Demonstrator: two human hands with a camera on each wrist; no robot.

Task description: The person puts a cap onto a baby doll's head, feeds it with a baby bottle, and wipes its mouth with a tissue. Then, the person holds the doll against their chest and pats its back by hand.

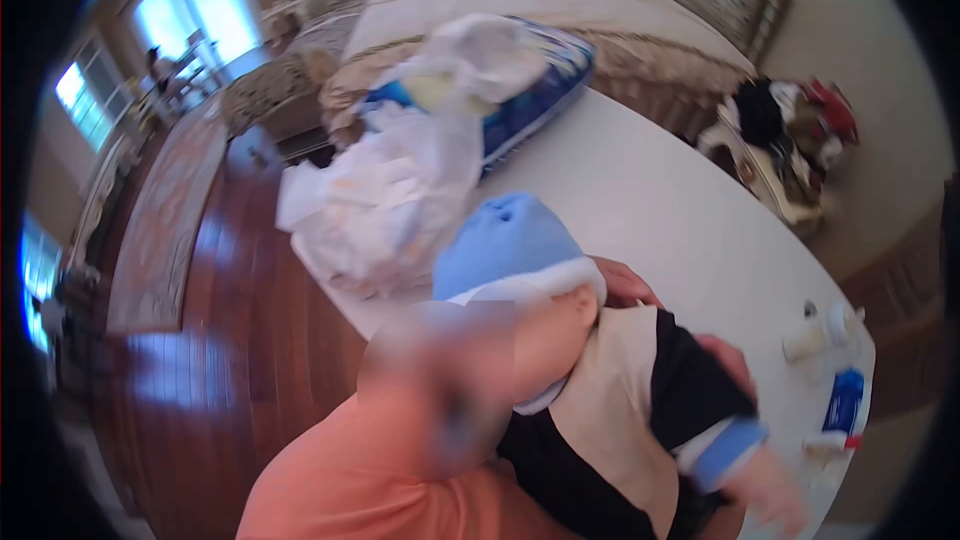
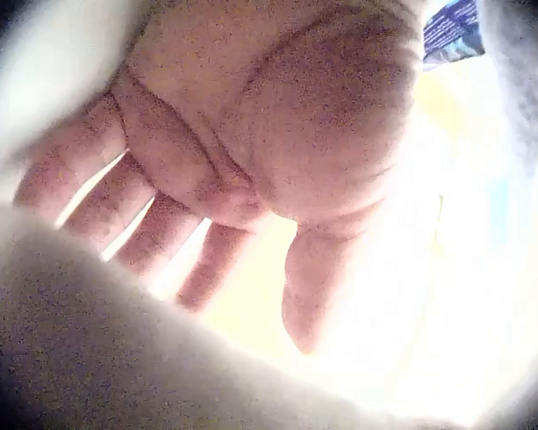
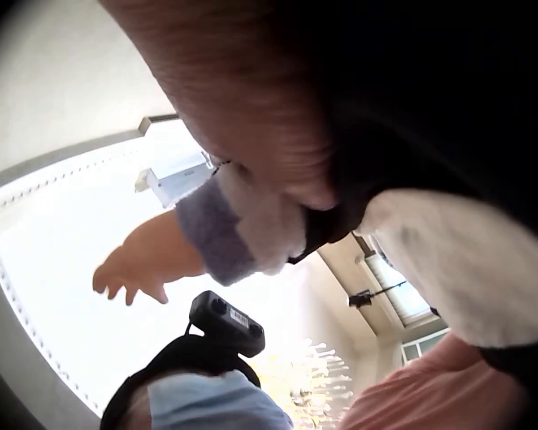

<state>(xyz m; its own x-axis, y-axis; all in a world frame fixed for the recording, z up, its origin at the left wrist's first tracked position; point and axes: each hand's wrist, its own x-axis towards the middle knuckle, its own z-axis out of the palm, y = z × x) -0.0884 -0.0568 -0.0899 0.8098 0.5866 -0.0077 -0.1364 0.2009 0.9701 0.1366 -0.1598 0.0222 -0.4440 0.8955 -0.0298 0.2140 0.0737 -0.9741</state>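
Observation:
A doll [image 1: 620,390] in a blue hat [image 1: 515,245] and a black and cream outfit leans against the person's orange-clad chest. Beside the back of its head, part of a hand [image 1: 627,283] shows, apparently the left. In the left wrist view the left hand [image 2: 278,116] has spread, fairly straight fingers, their tips partly hidden by a pale blurred surface. Another hand [image 1: 730,362], apparently the right, holds the doll's back. The right wrist view has the right hand [image 3: 251,116] against black clothing near the doll's blue-cuffed arm [image 3: 161,246]; its fingertips are largely hidden.
On the white table [image 1: 640,190] lie crumpled white plastic [image 1: 385,200] and a blue package [image 1: 540,90]. A bottle [image 1: 820,335] and a blue tube [image 1: 845,400] are at its right end. A bed [image 1: 540,0] stands behind, with a clothes-covered bench [image 1: 775,175] to the right.

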